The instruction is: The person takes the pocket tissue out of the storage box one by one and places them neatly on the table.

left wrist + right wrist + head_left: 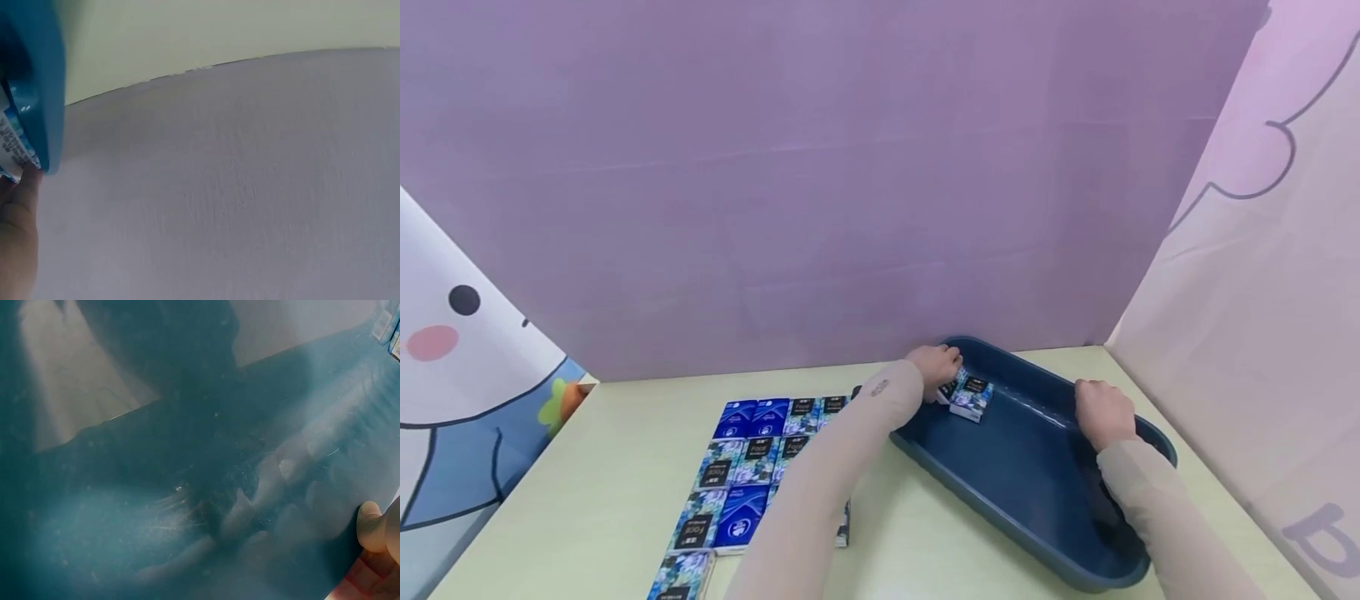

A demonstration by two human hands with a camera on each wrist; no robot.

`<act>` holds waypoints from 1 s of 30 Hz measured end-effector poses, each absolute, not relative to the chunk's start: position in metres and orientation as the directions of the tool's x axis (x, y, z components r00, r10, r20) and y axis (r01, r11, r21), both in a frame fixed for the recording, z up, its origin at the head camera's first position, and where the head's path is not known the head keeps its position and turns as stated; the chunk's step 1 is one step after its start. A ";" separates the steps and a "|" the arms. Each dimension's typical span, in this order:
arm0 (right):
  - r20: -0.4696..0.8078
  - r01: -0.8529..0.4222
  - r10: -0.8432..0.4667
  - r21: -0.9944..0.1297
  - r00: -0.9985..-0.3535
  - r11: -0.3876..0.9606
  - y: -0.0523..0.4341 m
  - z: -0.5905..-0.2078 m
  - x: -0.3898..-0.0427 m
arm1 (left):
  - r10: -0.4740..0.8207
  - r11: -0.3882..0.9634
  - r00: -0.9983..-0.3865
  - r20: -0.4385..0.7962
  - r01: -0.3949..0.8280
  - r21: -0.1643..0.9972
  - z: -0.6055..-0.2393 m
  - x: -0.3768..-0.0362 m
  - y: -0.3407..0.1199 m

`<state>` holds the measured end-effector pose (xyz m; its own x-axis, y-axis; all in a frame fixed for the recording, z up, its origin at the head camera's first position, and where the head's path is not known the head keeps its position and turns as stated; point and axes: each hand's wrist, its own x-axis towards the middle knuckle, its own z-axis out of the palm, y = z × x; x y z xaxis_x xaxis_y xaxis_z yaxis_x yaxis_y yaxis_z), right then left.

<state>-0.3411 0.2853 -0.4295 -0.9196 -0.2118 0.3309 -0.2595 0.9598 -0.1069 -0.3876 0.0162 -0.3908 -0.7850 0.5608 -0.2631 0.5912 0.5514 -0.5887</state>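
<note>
A dark blue tray (1000,483) stands askew on the right of the table. My right hand (1105,412) grips its far right rim, with the thumb (370,525) on the inner wall in the right wrist view. Over the tray's far left corner, my left hand (935,367) holds a small floral tissue pack (950,388), partly hidden by the hand. The left wrist view shows this pack's printed side (14,145) against the tray wall, with fingers (26,187) at its edge. Beside it in the tray lies another floral pack (972,398).
Left of the tray, floral tissue packs (718,463) and plain blue packs (742,515) lie in rows on the pale table (587,492). My left forearm covers part of them. A purple wall (820,200) rises behind, and a pale printed wall (1262,375) stands at the right.
</note>
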 end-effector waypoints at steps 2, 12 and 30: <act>0.330 -0.264 -0.216 -0.106 -0.919 0.959 0.285 -0.430 -0.342 | 0.562 0.567 -0.790 -0.247 0.585 -0.579 -0.387 -0.384 0.014; 0.315 -0.278 -0.231 -0.114 -0.921 0.954 0.288 -0.430 -0.350 | 0.570 0.712 -0.802 -0.181 0.591 -0.378 -0.363 -0.361 -0.008; 0.329 -0.324 -0.267 -0.130 -0.906 0.937 0.294 -0.434 -0.361 | 0.518 0.851 -0.854 0.045 0.510 -0.123 -0.334 -0.272 -0.072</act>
<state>-0.3606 0.2936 -0.4335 -0.9057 -0.2670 0.3294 -0.3236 0.9372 -0.1302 -0.2716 -0.0719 -0.3342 -0.8541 0.5182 0.0454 0.5100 0.8513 -0.1233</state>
